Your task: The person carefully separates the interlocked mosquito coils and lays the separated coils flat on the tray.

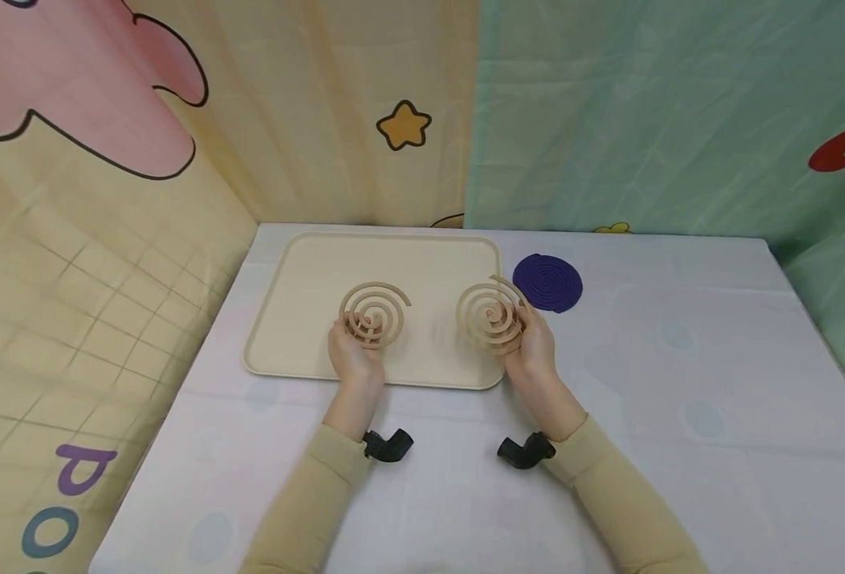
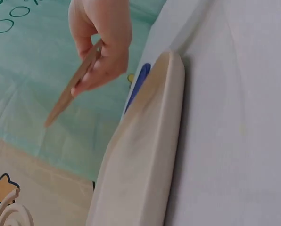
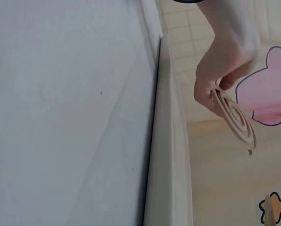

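Observation:
My left hand [image 1: 356,359] holds a tan spiral mosquito coil [image 1: 374,319] by its near edge, above the left half of the tray. A second tan mosquito coil [image 1: 492,316] is in my right hand [image 1: 536,351], gripped at its right side over the tray's right end. The two coils are apart, side by side. From the left wrist, the right-hand coil [image 2: 67,96] shows edge-on, pinched between thumb and fingers. The right wrist view has the left-hand coil [image 3: 235,115] tilted in the fingers. A dark purple coil [image 1: 548,283] lies flat beyond my right hand.
A cream rectangular tray [image 1: 308,263] with a low raised rim lies on the white-covered table [image 1: 681,383]. Printed curtains [image 1: 609,119] stand behind the table and at both sides. A black wrist mount [image 1: 388,446] sits on each wrist.

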`<state>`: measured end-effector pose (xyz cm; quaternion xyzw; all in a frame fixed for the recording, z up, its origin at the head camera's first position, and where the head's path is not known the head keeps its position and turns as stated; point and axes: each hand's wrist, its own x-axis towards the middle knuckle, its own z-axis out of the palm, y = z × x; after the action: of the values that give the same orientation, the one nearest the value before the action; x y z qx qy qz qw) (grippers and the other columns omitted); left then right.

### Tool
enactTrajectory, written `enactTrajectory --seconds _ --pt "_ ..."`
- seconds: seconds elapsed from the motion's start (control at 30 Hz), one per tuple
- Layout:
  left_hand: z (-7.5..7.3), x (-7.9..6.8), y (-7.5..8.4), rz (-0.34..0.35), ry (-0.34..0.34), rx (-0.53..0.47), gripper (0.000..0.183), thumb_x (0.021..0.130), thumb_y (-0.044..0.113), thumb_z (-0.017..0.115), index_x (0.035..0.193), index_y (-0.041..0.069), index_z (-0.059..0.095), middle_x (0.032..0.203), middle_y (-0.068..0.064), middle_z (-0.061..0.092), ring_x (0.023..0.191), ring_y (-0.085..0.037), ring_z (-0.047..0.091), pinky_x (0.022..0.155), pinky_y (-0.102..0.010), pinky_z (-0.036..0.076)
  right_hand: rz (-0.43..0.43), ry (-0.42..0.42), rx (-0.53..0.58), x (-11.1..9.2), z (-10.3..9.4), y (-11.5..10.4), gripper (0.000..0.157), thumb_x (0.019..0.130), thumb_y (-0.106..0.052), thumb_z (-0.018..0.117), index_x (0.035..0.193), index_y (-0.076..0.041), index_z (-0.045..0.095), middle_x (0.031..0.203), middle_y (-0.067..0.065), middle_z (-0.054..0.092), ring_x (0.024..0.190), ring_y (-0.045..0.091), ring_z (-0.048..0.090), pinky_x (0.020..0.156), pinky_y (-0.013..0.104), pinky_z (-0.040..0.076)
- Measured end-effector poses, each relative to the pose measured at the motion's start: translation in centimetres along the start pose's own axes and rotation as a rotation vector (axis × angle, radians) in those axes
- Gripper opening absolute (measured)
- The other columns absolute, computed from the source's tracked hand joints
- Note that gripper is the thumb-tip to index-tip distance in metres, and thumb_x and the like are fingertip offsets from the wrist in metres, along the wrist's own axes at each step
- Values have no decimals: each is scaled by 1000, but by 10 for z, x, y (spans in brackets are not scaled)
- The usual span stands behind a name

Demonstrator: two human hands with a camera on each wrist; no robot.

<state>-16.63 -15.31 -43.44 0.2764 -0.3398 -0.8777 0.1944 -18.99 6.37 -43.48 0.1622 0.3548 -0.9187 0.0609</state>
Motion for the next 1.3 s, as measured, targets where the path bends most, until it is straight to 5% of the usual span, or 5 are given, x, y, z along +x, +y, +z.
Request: enactTrajectory --seconds 0.33,0.67,0.97,1.1,1.3 --pt "-18 20 21 -103 -165 255 39 109 21 30 139 -2 38 133 -12 52 116 -15 60 95 -16 51 21 -94 -336 15 -7 -4 39 105 -6 38 142 10 34 90 -4 61 78 -2 60 67 8 49" --pt "-26 35 32 -102 -294 936 41 107 23 41 138 0 51 143 -16 51 127 -21 51 96 -22 50 99 -171 -667 23 -8 -5 44 103 -9 48 142 10 40 89 -10 64 79 -2 61 67 11 50" --pt "-30 46 34 -181 -321 1071 40 106 25 44 139 4 53 138 -15 55 90 -5 55 67 -13 50 128 -211 -784 29 -8 -2 44 103 -10 49 142 8 43 95 -7 63 81 -2 60 70 10 50" --pt "-31 49 36 -185 -321 1142 40 106 25 43 140 6 53 140 -14 54 94 -8 55 68 -13 50 132 -234 -803 32 -8 0 43 103 -9 49 141 10 44 94 -8 64 81 -2 61 71 10 51" --pt "-32 50 38 -49 -345 1249 39 106 22 44 139 5 53 141 -17 54 116 -24 56 86 -26 51 158 -245 -798 35 -6 2 44 103 -10 49 142 10 42 92 -8 65 81 -2 62 71 11 52"
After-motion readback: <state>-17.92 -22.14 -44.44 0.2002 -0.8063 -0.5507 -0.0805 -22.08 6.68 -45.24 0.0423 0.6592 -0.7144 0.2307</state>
